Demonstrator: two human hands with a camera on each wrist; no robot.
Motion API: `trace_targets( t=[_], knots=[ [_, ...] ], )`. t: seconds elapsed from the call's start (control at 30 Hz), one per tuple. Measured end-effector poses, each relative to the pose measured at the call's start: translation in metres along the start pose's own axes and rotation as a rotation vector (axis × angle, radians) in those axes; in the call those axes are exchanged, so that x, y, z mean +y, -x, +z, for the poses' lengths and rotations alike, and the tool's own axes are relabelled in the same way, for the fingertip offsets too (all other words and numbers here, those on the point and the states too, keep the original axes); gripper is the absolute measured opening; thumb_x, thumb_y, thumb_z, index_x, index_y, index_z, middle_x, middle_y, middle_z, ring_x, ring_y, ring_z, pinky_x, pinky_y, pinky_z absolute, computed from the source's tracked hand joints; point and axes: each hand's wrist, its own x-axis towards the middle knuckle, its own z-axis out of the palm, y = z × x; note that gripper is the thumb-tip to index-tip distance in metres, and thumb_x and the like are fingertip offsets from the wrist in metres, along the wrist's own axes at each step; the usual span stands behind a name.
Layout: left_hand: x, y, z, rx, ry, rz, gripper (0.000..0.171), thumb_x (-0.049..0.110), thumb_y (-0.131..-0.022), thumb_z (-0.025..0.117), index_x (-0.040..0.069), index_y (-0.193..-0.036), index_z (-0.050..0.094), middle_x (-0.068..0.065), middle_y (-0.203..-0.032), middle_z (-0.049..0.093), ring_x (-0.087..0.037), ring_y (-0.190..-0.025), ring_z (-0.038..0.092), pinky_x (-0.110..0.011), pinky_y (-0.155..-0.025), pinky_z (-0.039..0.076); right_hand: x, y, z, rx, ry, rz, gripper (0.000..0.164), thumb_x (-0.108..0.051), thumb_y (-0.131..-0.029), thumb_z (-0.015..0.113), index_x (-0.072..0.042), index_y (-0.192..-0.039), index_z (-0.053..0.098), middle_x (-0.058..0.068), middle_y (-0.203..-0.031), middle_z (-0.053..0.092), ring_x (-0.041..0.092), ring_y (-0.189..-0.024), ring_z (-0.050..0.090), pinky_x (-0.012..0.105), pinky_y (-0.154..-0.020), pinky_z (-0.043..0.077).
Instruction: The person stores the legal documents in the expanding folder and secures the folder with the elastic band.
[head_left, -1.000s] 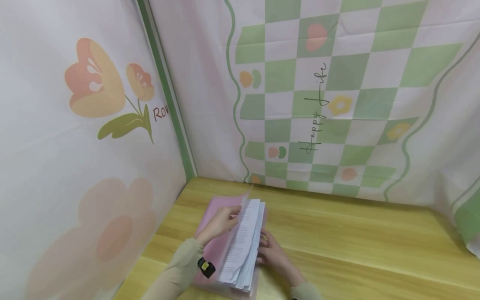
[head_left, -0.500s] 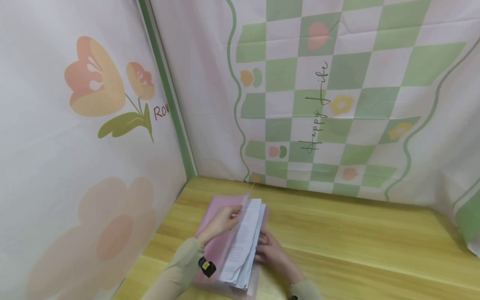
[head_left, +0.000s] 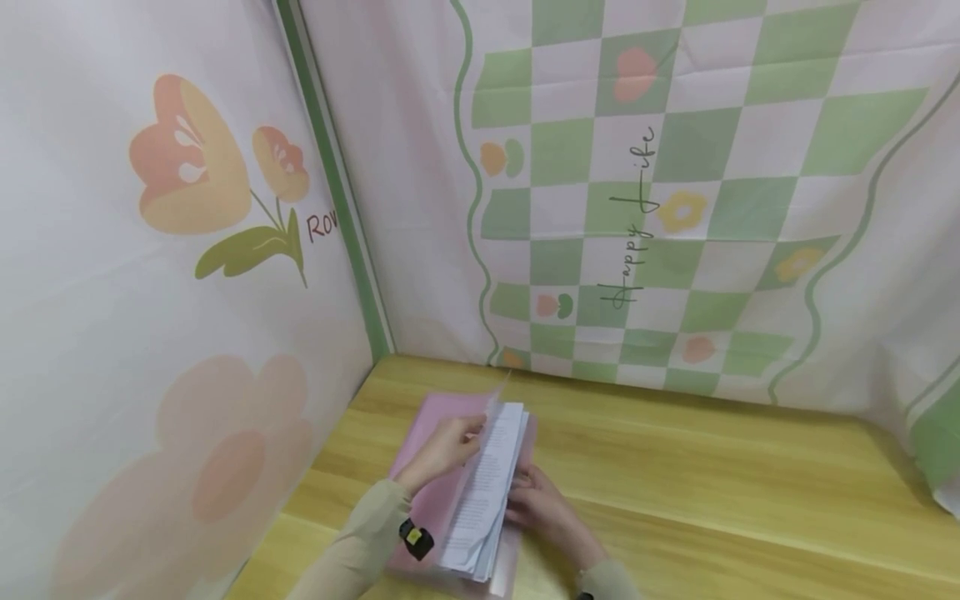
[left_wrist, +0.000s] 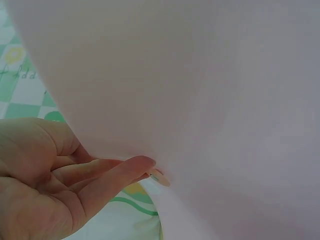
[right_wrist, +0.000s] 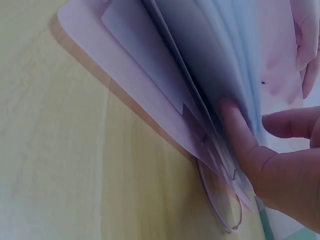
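Observation:
A pink translucent document folder [head_left: 448, 406] lies on the table with its front cover lifted. Inside it sits a stack of printed papers [head_left: 486, 479], slightly fanned at the right edge. My left hand [head_left: 442, 450] pinches the cover's free edge between thumb and fingers; in the left wrist view, the pale cover [left_wrist: 190, 100] fills most of the picture. At the folder's right side, my right hand [head_left: 546, 507] holds the stack's edge. In the right wrist view, its fingers and thumb lie on either side of the bluish sheets [right_wrist: 225, 55], above the back cover [right_wrist: 135, 95].
A thin elastic loop [right_wrist: 220, 220] hangs off the folder's edge onto the wooden table [head_left: 712, 492]. Behind stands a green checked curtain [head_left: 622, 208]; a flowered white curtain [head_left: 225, 317] closes off the left side.
My right hand has shifted slightly left, and the stack's right edge has moved left with it, baring more of the back cover. The left hand stays almost still on the cover.

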Motion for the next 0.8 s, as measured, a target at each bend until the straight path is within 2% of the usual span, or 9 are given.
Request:
trace_targets(
  t=[0.13, 0.17, 0.23, 0.3, 0.37, 0.5, 0.63, 0.73, 0.8],
  knots=[
    [-0.001, 0.0, 0.003, -0.001, 0.007, 0.0, 0.046, -0.004, -0.091, 0.054, -0.015, -0.135, 0.049, -0.033, -0.134, 0.057, -0.044, -0.108, 0.068, -0.04, -0.082, 0.062, -0.003, 0.004, -0.002, -0.079, 0.021, -0.011, 0.07, -0.002, -0.094, 0.051, 0.013, -0.15, 0.012, 0.009, -0.114, 0.068, 0.008, -0.092, 0.067, 0.026, -0.083, 0.06],
    [-0.001, 0.0, 0.004, -0.001, 0.006, 0.002, 0.046, -0.004, -0.09, 0.054, -0.015, -0.135, 0.05, -0.034, -0.133, 0.057, -0.045, -0.107, 0.068, -0.04, -0.082, 0.063, -0.004, 0.006, -0.003, -0.099, 0.03, -0.017, 0.068, -0.004, -0.096, 0.05, 0.015, -0.149, 0.012, 0.011, -0.115, 0.068, 0.009, -0.094, 0.067, 0.027, -0.085, 0.06],
    [0.0, 0.001, 0.004, -0.003, 0.012, -0.003, 0.046, -0.004, -0.091, 0.053, -0.015, -0.135, 0.049, -0.033, -0.134, 0.057, -0.045, -0.108, 0.068, -0.039, -0.081, 0.063, -0.005, 0.01, -0.004, -0.128, 0.056, -0.028, 0.064, -0.007, -0.099, 0.047, 0.018, -0.148, 0.014, 0.023, -0.122, 0.063, 0.012, -0.1, 0.067, 0.029, -0.09, 0.059],
    [0.0, 0.001, 0.005, -0.004, 0.013, -0.003, 0.046, -0.004, -0.091, 0.053, -0.015, -0.136, 0.049, -0.033, -0.134, 0.057, -0.045, -0.108, 0.068, -0.038, -0.08, 0.063, -0.007, 0.015, -0.006, -0.14, 0.094, -0.038, 0.061, -0.01, -0.102, 0.043, 0.022, -0.145, 0.014, 0.037, -0.131, 0.052, 0.018, -0.107, 0.066, 0.034, -0.096, 0.058],
    [0.001, 0.001, 0.005, -0.004, 0.013, 0.0, 0.046, -0.004, -0.091, 0.053, -0.015, -0.135, 0.049, -0.034, -0.134, 0.057, -0.045, -0.107, 0.068, -0.039, -0.08, 0.063, -0.009, 0.021, -0.008, -0.144, 0.127, -0.034, 0.062, -0.012, -0.103, 0.041, 0.025, -0.144, 0.013, 0.045, -0.138, 0.04, 0.026, -0.113, 0.065, 0.038, -0.1, 0.056],
    [0.002, 0.002, 0.006, -0.001, 0.015, 0.0, 0.045, -0.004, -0.092, 0.053, -0.015, -0.135, 0.049, -0.033, -0.135, 0.057, -0.044, -0.108, 0.068, -0.041, -0.082, 0.062, -0.012, 0.027, -0.01, -0.15, 0.169, -0.02, 0.067, -0.015, -0.103, 0.042, 0.028, -0.142, 0.008, 0.049, -0.14, 0.033, 0.039, -0.122, 0.06, 0.042, -0.103, 0.054],
    [0.002, 0.002, 0.007, 0.001, 0.009, -0.01, 0.045, -0.003, -0.092, 0.054, -0.014, -0.135, 0.05, -0.032, -0.135, 0.057, -0.043, -0.108, 0.068, -0.04, -0.083, 0.062, -0.013, 0.028, -0.009, -0.136, 0.173, -0.013, 0.069, -0.015, -0.103, 0.043, 0.029, -0.142, 0.005, 0.049, -0.139, 0.034, 0.041, -0.123, 0.059, 0.043, -0.103, 0.054],
    [0.001, 0.001, 0.01, 0.002, 0.005, -0.028, 0.046, -0.002, -0.092, 0.055, -0.013, -0.136, 0.05, -0.031, -0.134, 0.058, -0.042, -0.108, 0.068, -0.035, -0.08, 0.063, -0.013, 0.029, -0.009, -0.119, 0.175, -0.007, 0.07, -0.015, -0.103, 0.043, 0.029, -0.142, 0.004, 0.049, -0.138, 0.036, 0.04, -0.121, 0.06, 0.042, -0.102, 0.055],
    [0.0, 0.0, 0.014, 0.002, 0.001, -0.034, 0.048, -0.002, -0.091, 0.056, -0.013, -0.137, 0.049, -0.031, -0.132, 0.06, -0.041, -0.107, 0.069, -0.031, -0.072, 0.063, -0.014, 0.031, -0.009, -0.12, 0.184, -0.007, 0.071, -0.016, -0.103, 0.043, 0.029, -0.142, 0.003, 0.049, -0.138, 0.037, 0.04, -0.12, 0.061, 0.043, -0.102, 0.055]
  ],
)
